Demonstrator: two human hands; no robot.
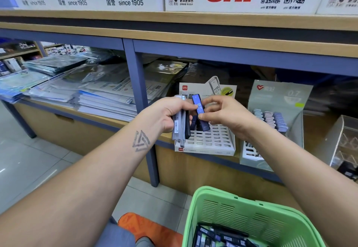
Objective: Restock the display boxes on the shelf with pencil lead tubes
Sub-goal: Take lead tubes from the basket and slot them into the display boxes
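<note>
My left hand [167, 115] grips a bunch of several lead tubes [180, 128], grey, clear and dark, held upright above the white display box [209, 140] on the low shelf. My right hand [222, 114] pinches one blue tube marked HB 0.5 [200, 111] between thumb and fingers, right beside the bunch. The box's grid of slots below looks mostly bare, and its card back is partly hidden behind my hands. A green basket [209, 204] at the bottom right holds more tubes [215, 237].
A grey-green 0.7 display box [279, 99] with pastel tubes stands to the right, then a clear acrylic stand [344, 142]. Stacks of plastic-wrapped paper [100, 95] fill the shelf to the left of a blue post [139, 83]. An upper shelf edge runs overhead.
</note>
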